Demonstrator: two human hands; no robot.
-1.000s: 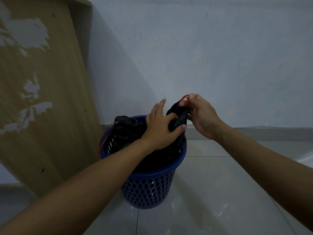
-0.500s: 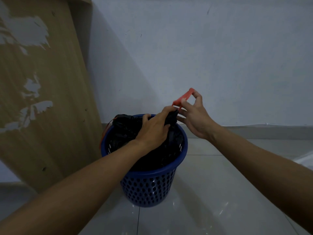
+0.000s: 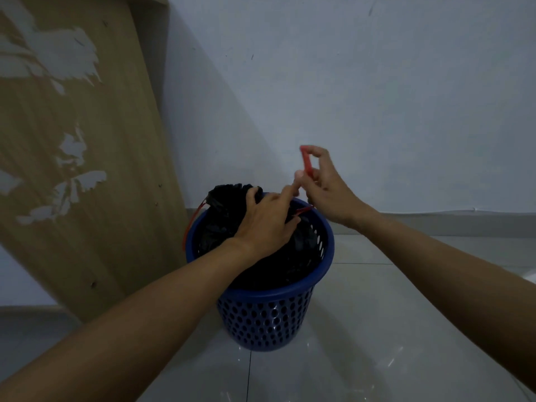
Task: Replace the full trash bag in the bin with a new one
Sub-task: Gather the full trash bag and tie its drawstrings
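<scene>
Pinching drawstring (image 3: 307, 162), right hand (image 3: 327, 192); left hand (image 3: 266, 224) grips bag (image 3: 223, 195).

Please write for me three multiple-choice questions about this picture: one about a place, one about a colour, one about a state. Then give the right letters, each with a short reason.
1. Where is the wooden board?
A) left of the bin
B) right of it
C) inside it

2. What colour is the drawstring?
A) green
B) red
C) white

3. In what state is the trash bag?
A) inside the bin
B) lifted fully out
C) lying on the floor

Answers:
1 A: the board leans on the wall to the left of the bin.
2 B: the right hand pinches a red strip above the bin.
3 A: the black bag sits within the rim, gripped by the left hand.
</scene>
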